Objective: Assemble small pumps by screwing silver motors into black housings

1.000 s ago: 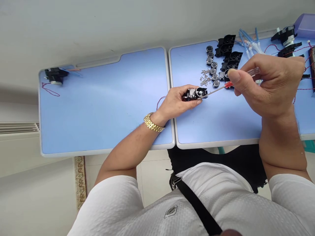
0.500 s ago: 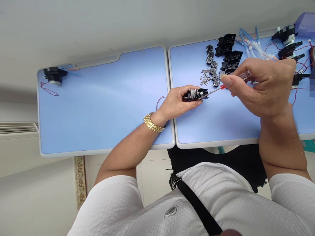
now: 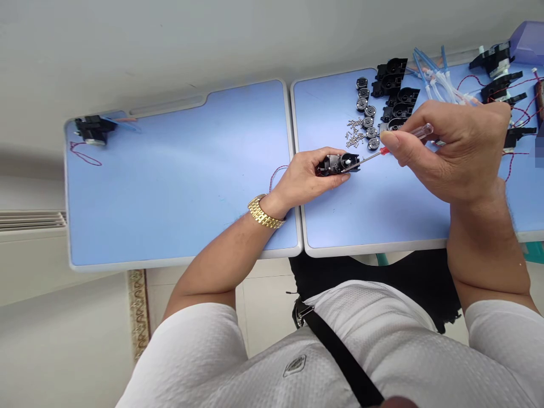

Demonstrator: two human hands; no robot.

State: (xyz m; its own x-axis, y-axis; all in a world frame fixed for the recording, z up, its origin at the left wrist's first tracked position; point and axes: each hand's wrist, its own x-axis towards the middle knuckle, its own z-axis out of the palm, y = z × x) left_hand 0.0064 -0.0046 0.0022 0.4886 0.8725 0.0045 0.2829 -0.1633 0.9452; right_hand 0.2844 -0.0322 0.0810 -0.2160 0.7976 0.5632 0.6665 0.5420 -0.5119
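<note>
My left hand (image 3: 308, 177) is closed around a small black mechanical assembly (image 3: 335, 163) with silvery metal parts and a white stub on top. A red and dark twisted wire (image 3: 275, 175) runs out behind that hand onto the table. Between thumb and fingers, my right hand (image 3: 454, 150) grips a screwdriver (image 3: 385, 151) with a clear handle and red collar. Its thin shaft slants down to the left, and the tip meets the assembly's near right side. Whether a screw sits under the tip is too small to tell.
Beyond my hands lie small loose screws (image 3: 355, 136), round black parts (image 3: 361, 104) in a column and black plastic housings (image 3: 391, 85). Blue and clear tubes (image 3: 437, 79) and wired assemblies (image 3: 495, 59) crowd the right. Another assembly (image 3: 94, 130) rests at the far left of the blue tables (image 3: 182, 170).
Hardly anything differs. Both hands keep their places, and the screwdriver tip stays against the assembly.
</note>
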